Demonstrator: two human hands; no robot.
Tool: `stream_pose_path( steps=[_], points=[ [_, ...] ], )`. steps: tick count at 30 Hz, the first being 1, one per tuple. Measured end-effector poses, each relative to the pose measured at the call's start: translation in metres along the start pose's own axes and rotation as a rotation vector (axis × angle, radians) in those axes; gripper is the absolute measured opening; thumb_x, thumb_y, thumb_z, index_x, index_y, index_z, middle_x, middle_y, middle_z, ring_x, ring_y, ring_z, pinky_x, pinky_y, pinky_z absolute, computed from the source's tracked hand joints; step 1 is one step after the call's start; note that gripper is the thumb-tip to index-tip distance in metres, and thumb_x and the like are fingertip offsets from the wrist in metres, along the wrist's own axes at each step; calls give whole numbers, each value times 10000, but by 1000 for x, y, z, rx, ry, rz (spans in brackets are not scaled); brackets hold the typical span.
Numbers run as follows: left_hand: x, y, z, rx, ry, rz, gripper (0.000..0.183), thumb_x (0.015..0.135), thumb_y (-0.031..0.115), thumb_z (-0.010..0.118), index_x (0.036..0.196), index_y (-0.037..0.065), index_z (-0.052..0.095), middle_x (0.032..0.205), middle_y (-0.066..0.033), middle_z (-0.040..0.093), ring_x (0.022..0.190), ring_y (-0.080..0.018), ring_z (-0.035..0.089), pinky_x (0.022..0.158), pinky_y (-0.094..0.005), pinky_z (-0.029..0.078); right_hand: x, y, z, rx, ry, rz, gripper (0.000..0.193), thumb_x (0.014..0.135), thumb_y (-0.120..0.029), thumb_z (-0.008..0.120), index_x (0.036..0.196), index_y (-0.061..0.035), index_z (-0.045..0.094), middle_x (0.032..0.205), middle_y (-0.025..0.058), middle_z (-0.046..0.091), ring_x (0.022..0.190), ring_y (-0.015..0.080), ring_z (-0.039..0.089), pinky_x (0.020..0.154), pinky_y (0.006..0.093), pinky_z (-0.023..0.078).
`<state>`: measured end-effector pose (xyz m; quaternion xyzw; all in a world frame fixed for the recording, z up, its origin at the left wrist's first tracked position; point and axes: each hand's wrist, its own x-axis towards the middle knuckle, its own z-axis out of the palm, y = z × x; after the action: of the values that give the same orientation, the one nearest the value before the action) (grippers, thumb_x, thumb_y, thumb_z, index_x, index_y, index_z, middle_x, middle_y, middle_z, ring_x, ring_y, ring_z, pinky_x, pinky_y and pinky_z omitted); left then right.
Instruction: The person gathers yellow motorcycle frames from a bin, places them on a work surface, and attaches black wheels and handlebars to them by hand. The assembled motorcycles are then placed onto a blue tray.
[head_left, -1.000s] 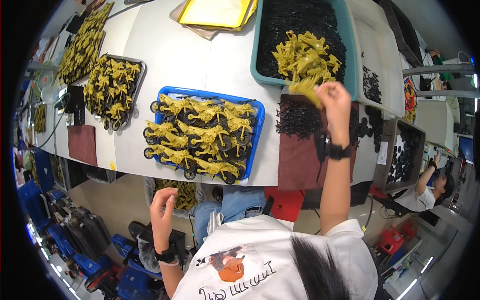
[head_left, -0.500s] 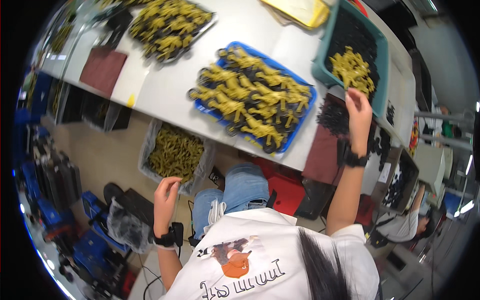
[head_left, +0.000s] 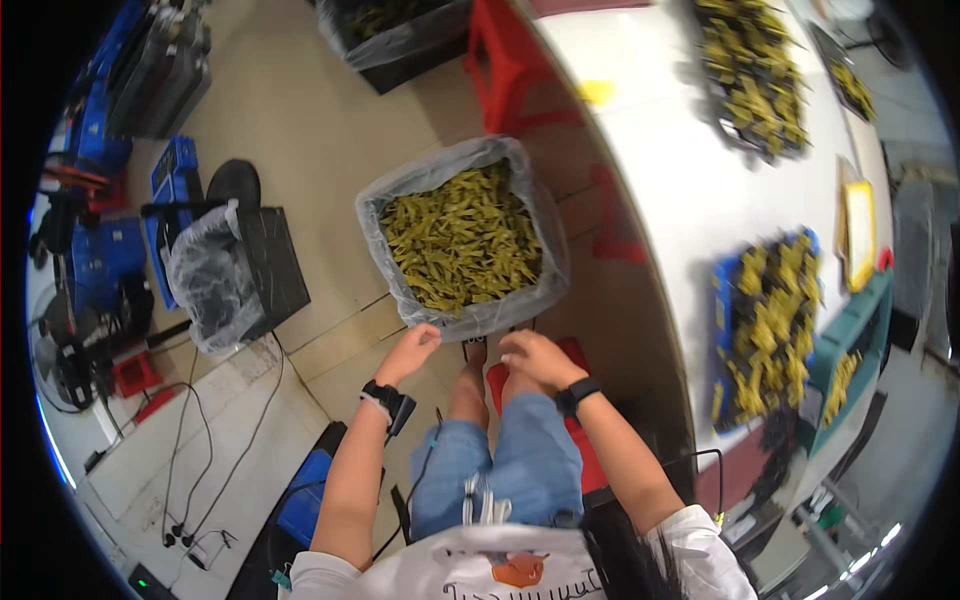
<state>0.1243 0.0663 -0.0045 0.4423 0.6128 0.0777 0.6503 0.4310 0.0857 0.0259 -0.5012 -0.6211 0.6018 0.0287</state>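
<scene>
A square bin lined with clear plastic (head_left: 540, 250) stands on the floor in front of my knees. It is full of small olive-yellow moulded parts (head_left: 460, 240). By the bin's near edge is my left hand (head_left: 413, 353), its fingers loosely bent and nothing visible in them. My right hand (head_left: 538, 358) hovers over my knee, near the bin's right near corner. Its fingers are half curled and apart, and no object shows in them. Whether either hand touches the liner is hard to tell.
To the right runs a white table (head_left: 670, 220) with a blue tray (head_left: 722, 330) of yellow-and-black parts, another loaded tray (head_left: 755, 80) and a teal bin (head_left: 860, 330). A red stool (head_left: 500, 65) stands beyond. Left are a plastic-lined dark box (head_left: 275, 265) and floor cables (head_left: 210, 450).
The view has swung left from the table to the floor bin. My right hand has left the teal bin on the table, and both hands are now close together by the floor bin.
</scene>
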Motion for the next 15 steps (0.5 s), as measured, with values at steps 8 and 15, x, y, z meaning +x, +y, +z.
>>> stream_pose_path(
  steps=[8, 15],
  points=[
    [283, -44, -34, 187, 520, 156, 479, 948, 313, 586, 1269, -40, 539, 1266, -233, 575, 1198, -361, 541, 1021, -391, 414, 323, 157, -60, -124, 360, -96, 717, 857, -332, 726, 1446, -79, 403, 1487, 273, 351, 1362, 421, 375, 1128, 467, 321],
    [379, -75, 0, 953, 907, 118, 764, 913, 645, 466, 1492, 160, 352, 1482, -97, 427, 1410, -378, 276, 986, -747, 246, 394, 171, -31, -389, 565, -10, 702, 847, -552, 660, 1453, -310, 401, 1454, 304, 329, 1306, 501, 388, 1020, 565, 381]
  ],
)
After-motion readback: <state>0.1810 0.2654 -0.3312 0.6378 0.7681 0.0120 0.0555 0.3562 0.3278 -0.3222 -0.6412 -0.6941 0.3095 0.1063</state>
